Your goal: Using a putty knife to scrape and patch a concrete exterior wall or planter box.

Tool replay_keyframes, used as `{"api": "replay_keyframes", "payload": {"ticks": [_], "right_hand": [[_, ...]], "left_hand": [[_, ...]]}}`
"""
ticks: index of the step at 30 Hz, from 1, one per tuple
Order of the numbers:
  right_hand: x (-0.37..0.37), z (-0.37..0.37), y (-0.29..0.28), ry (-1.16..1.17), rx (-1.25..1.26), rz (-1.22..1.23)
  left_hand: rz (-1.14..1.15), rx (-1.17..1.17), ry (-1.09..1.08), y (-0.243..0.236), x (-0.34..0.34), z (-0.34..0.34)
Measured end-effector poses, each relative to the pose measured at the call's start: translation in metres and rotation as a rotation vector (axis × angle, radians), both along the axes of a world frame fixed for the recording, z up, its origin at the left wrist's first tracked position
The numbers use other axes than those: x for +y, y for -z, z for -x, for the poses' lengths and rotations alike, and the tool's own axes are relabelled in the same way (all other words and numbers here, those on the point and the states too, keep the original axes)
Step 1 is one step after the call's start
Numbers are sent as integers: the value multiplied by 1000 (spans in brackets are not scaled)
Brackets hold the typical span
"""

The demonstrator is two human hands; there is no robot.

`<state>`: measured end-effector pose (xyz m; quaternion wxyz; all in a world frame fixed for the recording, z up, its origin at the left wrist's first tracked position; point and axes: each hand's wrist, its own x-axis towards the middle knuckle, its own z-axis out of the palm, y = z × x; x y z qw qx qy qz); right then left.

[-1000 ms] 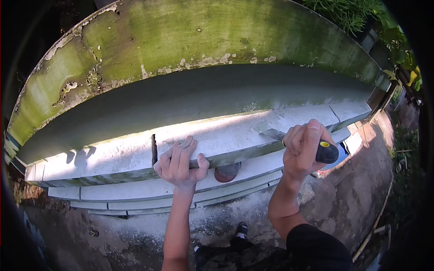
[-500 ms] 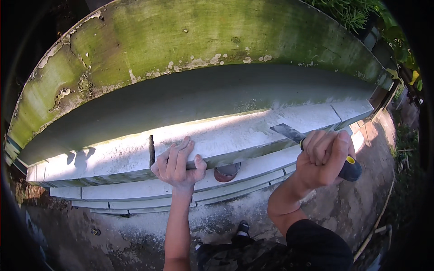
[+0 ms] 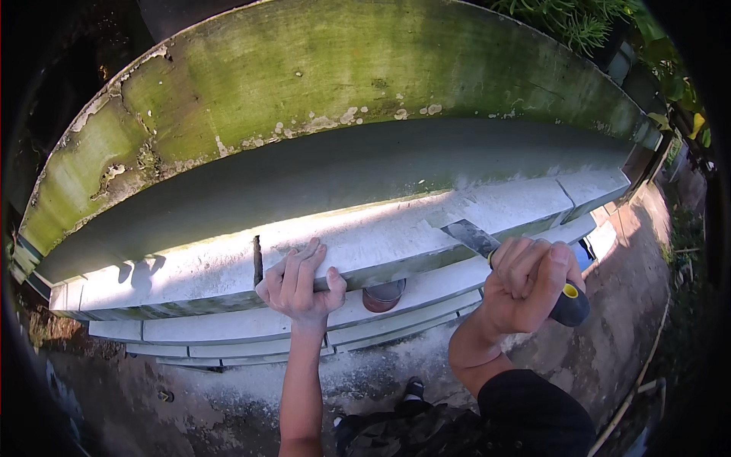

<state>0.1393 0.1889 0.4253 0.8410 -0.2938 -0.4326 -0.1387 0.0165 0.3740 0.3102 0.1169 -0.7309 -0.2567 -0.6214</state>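
Observation:
A white, dusty ledge [image 3: 381, 232] runs along the foot of a wall stained green [image 3: 304, 72]. My left hand [image 3: 303, 283] rests on its front edge with the fingers spread over the top, right beside a dark crack [image 3: 257, 259]. My right hand [image 3: 525, 283] is closed around the handle of a scraper [image 3: 474, 237]. The tool's flat metal blade lies against the top of the ledge, its tip pointing left and away from me. The dark handle end with a yellow-ringed hole sticks out behind the fist.
Below the ledge, a reddish round container [image 3: 382, 295] stands on a lower white step [image 3: 221, 329], partly under the overhang. More steps go down to stained ground [image 3: 251, 388], where my feet [image 3: 413, 387] are. Green plants [image 3: 563, 23] grow at the upper right.
My right hand has moved a little left and toward me with the scraper, its blade shifting left along the ledge. The left hand stays in place on the edge.

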Motion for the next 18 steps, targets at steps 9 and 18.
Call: {"api": "replay_keyframes", "payload": {"ticks": [9, 18], "right_hand": [[34, -19, 11, 184, 55, 153], [48, -25, -1, 288, 47, 179]], "left_hand": [[-12, -3, 3, 0, 1, 1], [-11, 8, -3, 0, 1, 1]]}}
